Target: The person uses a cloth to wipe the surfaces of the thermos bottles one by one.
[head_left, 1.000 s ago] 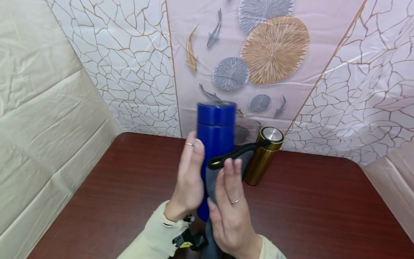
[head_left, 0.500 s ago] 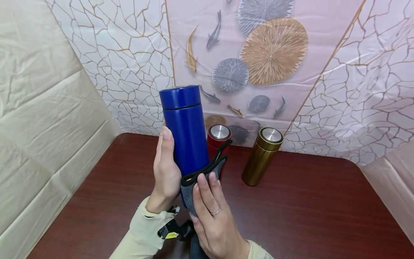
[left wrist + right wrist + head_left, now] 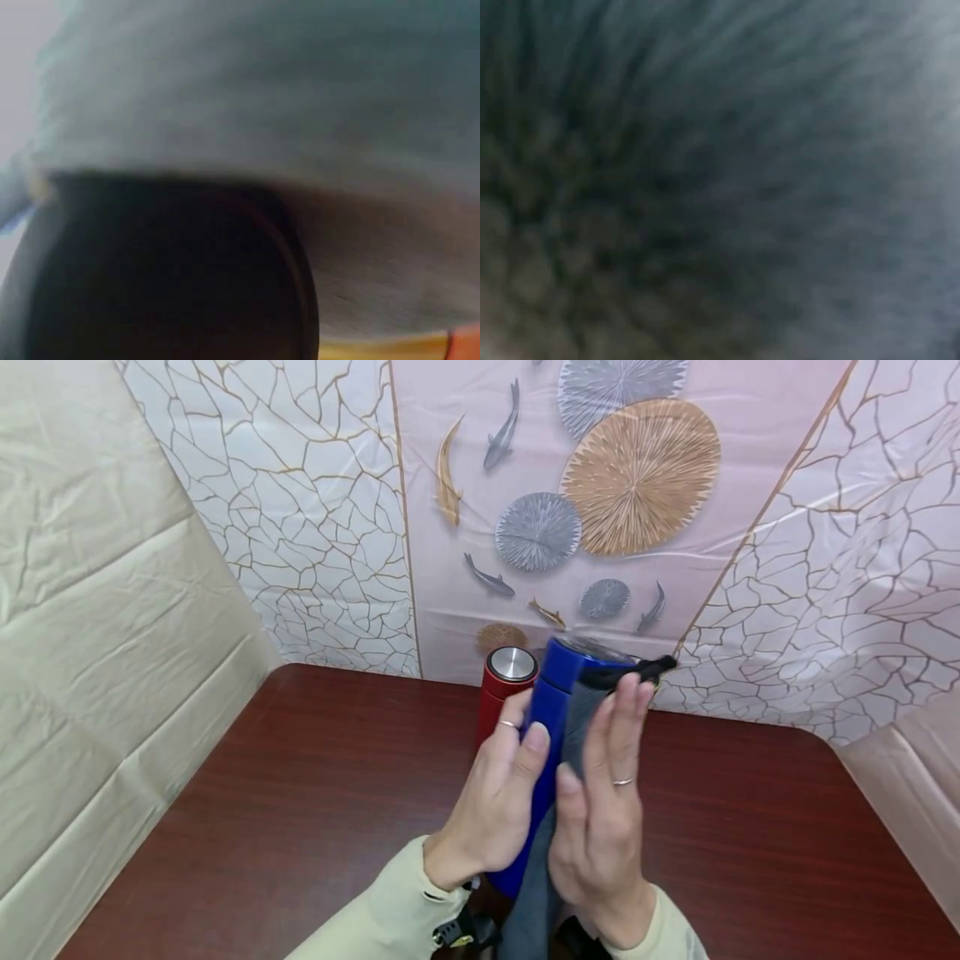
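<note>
In the head view a tall blue thermos bottle [image 3: 550, 702] leans to the right over the table. My left hand [image 3: 491, 793] grips its left side, thumb across the front. Against the bottle's right side lies a grey cloth [image 3: 581, 727] with black edging, its lower part hanging down between my wrists. My right hand [image 3: 603, 814] presses this cloth to the bottle, fingers straight and pointing up. Grey fabric [image 3: 247, 90] fills the top of the left wrist view above a dark round shape [image 3: 172, 277]. Blurred grey cloth [image 3: 795, 150] fills the right wrist view.
A red thermos bottle [image 3: 498, 693] with a silver lid stands behind my left hand. The gold bottle is almost wholly hidden behind the cloth and my right hand. The dark red-brown table [image 3: 300, 793] ends at a patterned backdrop [image 3: 322, 527].
Both hands, with the blue bottle and cloth, moved up-left and then back down-right. The red bottle came into view and the gold one is now covered. The cloth now lies higher along the bottle.
</note>
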A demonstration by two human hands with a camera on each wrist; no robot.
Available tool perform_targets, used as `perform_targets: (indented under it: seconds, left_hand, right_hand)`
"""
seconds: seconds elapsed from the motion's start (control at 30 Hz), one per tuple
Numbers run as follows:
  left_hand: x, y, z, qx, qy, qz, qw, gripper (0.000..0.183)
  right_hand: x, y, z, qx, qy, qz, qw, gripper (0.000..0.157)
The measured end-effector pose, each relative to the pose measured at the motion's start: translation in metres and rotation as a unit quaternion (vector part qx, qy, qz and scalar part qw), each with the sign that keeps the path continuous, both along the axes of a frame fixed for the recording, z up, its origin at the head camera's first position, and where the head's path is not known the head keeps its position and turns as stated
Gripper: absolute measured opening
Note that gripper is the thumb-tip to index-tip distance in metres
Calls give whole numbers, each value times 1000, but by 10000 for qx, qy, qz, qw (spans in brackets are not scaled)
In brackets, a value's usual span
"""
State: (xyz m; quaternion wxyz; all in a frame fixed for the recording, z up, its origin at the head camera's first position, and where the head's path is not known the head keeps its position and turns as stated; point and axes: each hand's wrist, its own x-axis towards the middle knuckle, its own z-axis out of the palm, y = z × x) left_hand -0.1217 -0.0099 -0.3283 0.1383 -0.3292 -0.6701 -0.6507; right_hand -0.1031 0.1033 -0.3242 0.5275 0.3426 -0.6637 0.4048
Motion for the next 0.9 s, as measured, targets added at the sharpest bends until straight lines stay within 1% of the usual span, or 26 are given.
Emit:
perform_targets:
  seconds: [0.07,0.17,0.23,0.33,0.4,0.5,0.63,0.7,0.77,0.9]
  left_hand:
    - [2,5,-5,-135,-91,-178,9997,43]
    - [4,8,-9,-252,-252,-362,9987,45]
    - [5,8,-9,-286,-308,-377,9984,45]
    - [4,7,-7,-209,-301,-267,9990,43]
    - [3,4,-3,-3,-307,-225,9993,41]
    - [1,-2,4,429,-371,-184,9982,38]
    - [0,-16,16,1102,-625,-187,9918,38]
    - [-2,-25,22,1425,-744,-166,9869,42]
    - [-3,-35,27,1657,-761,-85,9832,48]
    - [-6,-52,34,1914,-688,216,9789,62]
  right_hand:
    - [-2,7,6,-215,-106,57,9997,52]
    - [-3,14,9,-325,-245,25,9992,52]
    - [-2,14,8,-352,-285,-29,9990,52]
    - [-1,11,5,-318,-244,-32,9992,54]
    - [-1,6,2,-231,-191,-13,9995,54]
    - [1,-4,-5,86,-26,-20,10000,54]
    - [6,-18,-20,695,174,-103,9974,54]
    - [8,-23,-28,987,266,-25,9948,53]
    - [9,-28,-35,1251,335,106,9915,53]
    - [12,-33,-46,1599,423,384,9855,52]
